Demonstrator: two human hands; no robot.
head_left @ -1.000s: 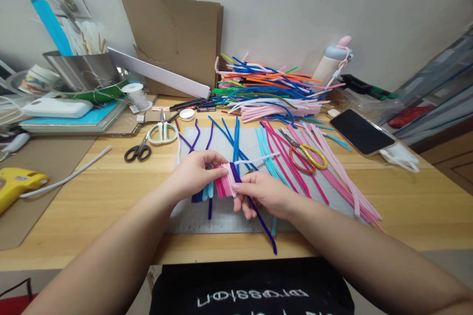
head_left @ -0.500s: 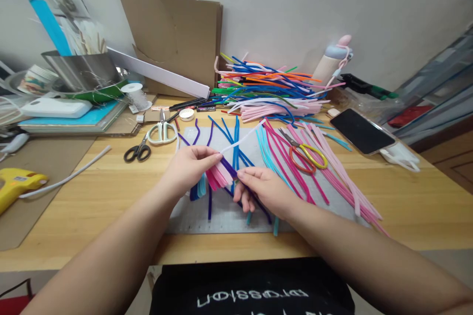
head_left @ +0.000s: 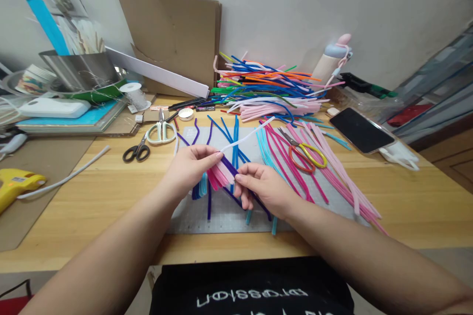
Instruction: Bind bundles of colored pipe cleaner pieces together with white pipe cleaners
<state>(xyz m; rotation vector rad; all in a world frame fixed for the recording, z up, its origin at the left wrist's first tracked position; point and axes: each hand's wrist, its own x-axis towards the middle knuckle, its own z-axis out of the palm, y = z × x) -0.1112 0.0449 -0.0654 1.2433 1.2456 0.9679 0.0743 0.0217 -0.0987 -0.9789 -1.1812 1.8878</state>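
A wooden table [head_left: 92,236] spans the view, with a black garment [head_left: 254,278] at its near edge bearing white lettering [head_left: 251,296], upside down and partly cut off, too unclear to read surely. On the table lies a grey mat [head_left: 221,226] strewn with loose fuzzy stems; brown cardboard [head_left: 170,34] leans on the wall beside a many-coloured pile of stems [head_left: 273,83]. A yellow glue gun [head_left: 18,184] sits far left. Over the mat's middle, the left hand [head_left: 194,165] has thumb and fingers pinched on a row of short pink and blue pieces [head_left: 218,177]; the right hand [head_left: 262,187] has thumb and forefinger together on a purple stem [head_left: 229,165] slanting between the hands. A white stem [head_left: 247,138] juts up and rightward from the left fingertips. The glue gun's small label [head_left: 17,175] is illegible
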